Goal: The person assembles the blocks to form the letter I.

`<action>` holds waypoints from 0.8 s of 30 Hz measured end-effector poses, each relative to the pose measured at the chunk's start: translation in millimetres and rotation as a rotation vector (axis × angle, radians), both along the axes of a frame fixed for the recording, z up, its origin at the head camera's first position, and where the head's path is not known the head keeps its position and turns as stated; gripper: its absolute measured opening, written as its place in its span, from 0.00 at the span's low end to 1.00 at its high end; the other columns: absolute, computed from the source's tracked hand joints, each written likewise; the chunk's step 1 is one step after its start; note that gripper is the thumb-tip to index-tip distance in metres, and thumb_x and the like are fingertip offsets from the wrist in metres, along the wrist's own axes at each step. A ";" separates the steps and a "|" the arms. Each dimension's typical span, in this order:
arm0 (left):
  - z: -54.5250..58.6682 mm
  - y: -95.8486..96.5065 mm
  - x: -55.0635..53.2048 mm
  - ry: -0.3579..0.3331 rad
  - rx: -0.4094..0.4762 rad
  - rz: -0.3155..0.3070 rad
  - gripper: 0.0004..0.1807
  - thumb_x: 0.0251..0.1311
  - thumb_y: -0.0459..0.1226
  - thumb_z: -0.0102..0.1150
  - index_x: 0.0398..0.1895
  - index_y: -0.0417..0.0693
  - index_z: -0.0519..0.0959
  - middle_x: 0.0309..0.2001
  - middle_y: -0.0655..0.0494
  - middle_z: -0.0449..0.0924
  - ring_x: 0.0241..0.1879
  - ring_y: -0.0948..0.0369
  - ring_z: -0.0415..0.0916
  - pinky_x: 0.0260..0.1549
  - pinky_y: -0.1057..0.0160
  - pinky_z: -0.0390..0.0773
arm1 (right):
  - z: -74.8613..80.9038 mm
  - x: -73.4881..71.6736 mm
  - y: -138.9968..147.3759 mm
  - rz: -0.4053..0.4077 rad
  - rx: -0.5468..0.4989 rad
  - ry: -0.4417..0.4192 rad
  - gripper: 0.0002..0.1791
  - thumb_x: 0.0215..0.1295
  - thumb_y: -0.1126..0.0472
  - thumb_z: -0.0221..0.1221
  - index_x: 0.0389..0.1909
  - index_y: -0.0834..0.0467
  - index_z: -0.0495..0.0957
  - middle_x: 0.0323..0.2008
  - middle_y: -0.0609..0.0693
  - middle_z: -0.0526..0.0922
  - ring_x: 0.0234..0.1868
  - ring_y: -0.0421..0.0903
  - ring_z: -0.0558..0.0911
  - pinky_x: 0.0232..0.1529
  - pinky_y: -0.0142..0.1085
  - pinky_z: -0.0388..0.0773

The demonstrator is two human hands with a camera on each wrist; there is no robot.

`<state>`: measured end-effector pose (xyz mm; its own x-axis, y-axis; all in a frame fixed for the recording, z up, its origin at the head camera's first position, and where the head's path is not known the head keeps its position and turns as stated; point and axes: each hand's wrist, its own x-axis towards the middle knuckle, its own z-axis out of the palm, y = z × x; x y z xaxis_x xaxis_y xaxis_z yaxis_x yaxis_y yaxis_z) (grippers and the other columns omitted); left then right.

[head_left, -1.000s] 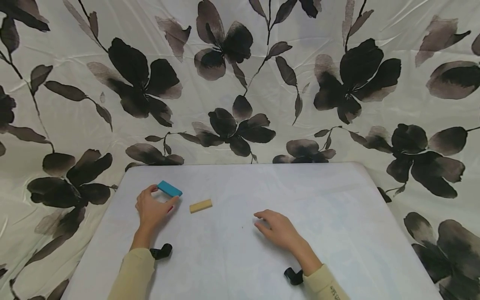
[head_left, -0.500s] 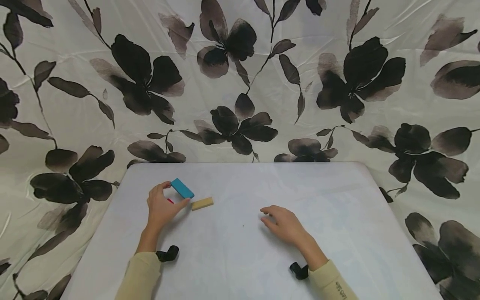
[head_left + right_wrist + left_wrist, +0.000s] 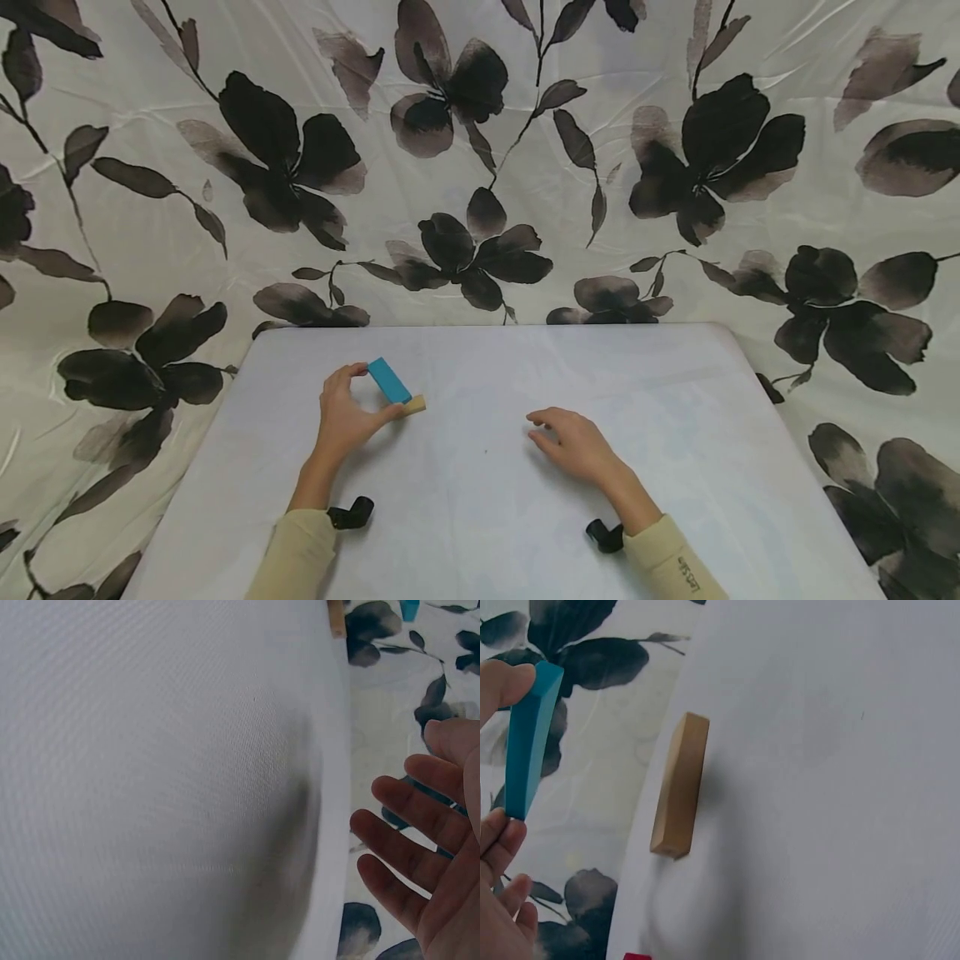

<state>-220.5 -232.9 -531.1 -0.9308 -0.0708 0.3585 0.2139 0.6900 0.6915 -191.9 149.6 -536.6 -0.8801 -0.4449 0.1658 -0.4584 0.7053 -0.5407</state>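
My left hand [image 3: 351, 421] pinches a blue rectangular block [image 3: 389, 381] end to end, thumb on one end and fingertips on the other. In the left wrist view, the blue block [image 3: 532, 742] stands out against the patterned cloth. A natural wood block [image 3: 416, 405] lies on the white table, partly covered by the left thumb and blue block in the head view; the left wrist view shows this wood block [image 3: 681, 787] whole. My right hand [image 3: 573, 446] hovers over the table to the right, fingers relaxed and apart, holding nothing.
A bit of something red [image 3: 637, 956] shows at the bottom edge of the left wrist view. The white table [image 3: 480, 517] ends at the back against a floral cloth [image 3: 570, 208]. A black wrist camera [image 3: 352, 512] sits on the left wrist, another black camera [image 3: 604, 536] on the right.
My left hand has carried the blue block rightward until it overlaps the wood block in view, and the block has turned to a steeper slant. The right hand has shifted slightly right.
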 end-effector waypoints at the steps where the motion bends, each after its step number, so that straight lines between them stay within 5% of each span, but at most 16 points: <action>1: -0.6 2.7 0.0 0.003 0.001 -0.010 0.47 0.37 0.50 0.79 0.61 0.40 0.69 0.55 0.43 0.71 0.65 0.43 0.55 0.57 0.36 0.53 | 0.1 -0.4 0.7 -0.002 0.001 -0.001 0.16 0.67 0.54 0.61 0.53 0.55 0.81 0.50 0.45 0.82 0.48 0.43 0.81 0.49 0.42 0.76; 10: -8.7 22.8 -0.6 -0.002 0.052 -0.117 0.45 0.37 0.44 0.81 0.61 0.42 0.69 0.55 0.45 0.71 0.66 0.45 0.54 0.59 0.35 0.56 | 1.5 -1.8 7.7 -0.013 -0.016 -0.011 0.16 0.67 0.54 0.61 0.53 0.56 0.81 0.49 0.46 0.83 0.47 0.44 0.81 0.46 0.43 0.77; 24: -20.5 50.5 -0.1 -0.049 0.044 -0.227 0.46 0.39 0.48 0.79 0.63 0.47 0.67 0.56 0.50 0.69 0.65 0.49 0.55 0.60 0.39 0.59 | -4.2 -5.0 21.3 -0.031 -0.019 -0.005 0.16 0.67 0.55 0.61 0.53 0.55 0.81 0.49 0.45 0.83 0.46 0.43 0.81 0.45 0.43 0.77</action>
<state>-220.7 -182.4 -551.6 -0.9407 0.1284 0.3139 0.3260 0.5971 0.7330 -196.9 170.9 -540.7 -0.8943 -0.4141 0.1694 -0.4336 0.7089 -0.5563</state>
